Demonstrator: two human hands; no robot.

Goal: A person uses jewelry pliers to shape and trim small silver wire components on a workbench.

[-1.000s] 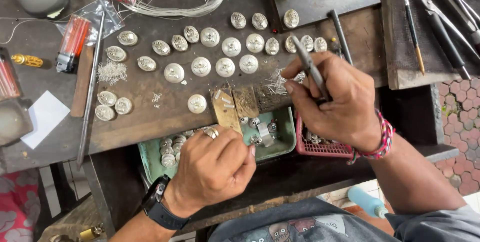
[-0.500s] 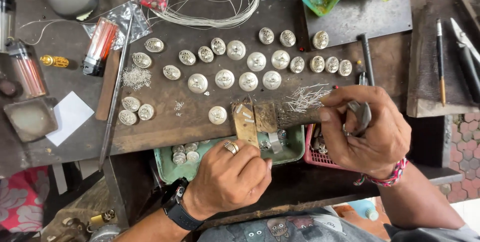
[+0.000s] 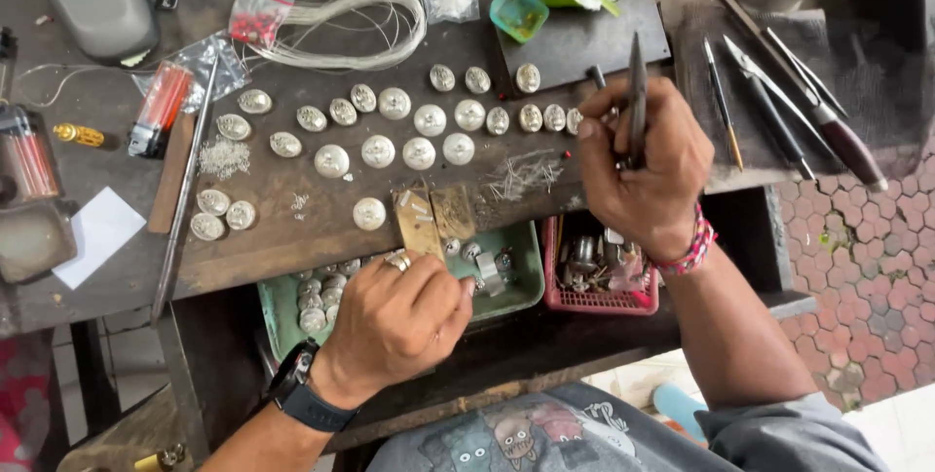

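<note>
My left hand (image 3: 399,321) is closed into a fist over the green tray (image 3: 526,282) of small silver pieces, just below the wooden bench peg (image 3: 421,219); what it pinches is hidden by the fingers. My right hand (image 3: 643,165) grips metal tweezers (image 3: 636,82) upright at the bench's front edge, beside a small heap of fine silver wire bits (image 3: 521,175). Several round domed silver pieces (image 3: 419,152) lie in rows on the dark wooden bench, left of the right hand.
A pink basket (image 3: 599,297) with metal parts sits under my right hand. Hand tools (image 3: 779,92) lie at the right on a dark slab. A coil of silver wire (image 3: 360,19), plastic bags, a small green cup (image 3: 518,10), a long file (image 3: 185,189) and a white paper (image 3: 97,233) lie around.
My right hand has risen from the bench peg and moved up to the right, now holding the tweezers upright. The left hand stays closed over the green tray.
</note>
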